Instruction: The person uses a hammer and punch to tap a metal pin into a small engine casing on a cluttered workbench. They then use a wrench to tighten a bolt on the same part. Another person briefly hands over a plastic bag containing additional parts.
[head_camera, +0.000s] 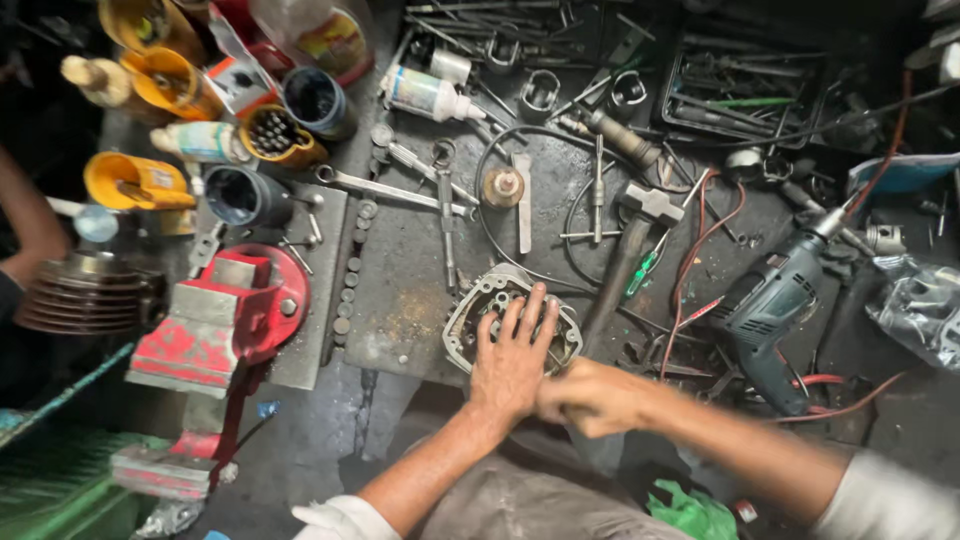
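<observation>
Left hand (513, 362), fingers spread, flat on engine cover (470, 315); right hand (590, 397) at three o'clock, fist closed, blurred, contents untellable.

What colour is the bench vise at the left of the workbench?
The bench vise is red, worn and grimy; the head view shows it.

- Left hand (512, 362): bare, no glove, ring or watch to be seen
- Right hand (590, 397): bare too, blurred, so its fingers cannot be made out
- Both forearms are uncovered from wrist to near the elbow
- Left sleeve (345, 520): white cloth, rolled or pushed up, creased at its edge
- Right sleeve (885, 500): white or pale grey, also ending near the elbow
- Lap (520, 505): grey-brown, stained cloth
</observation>
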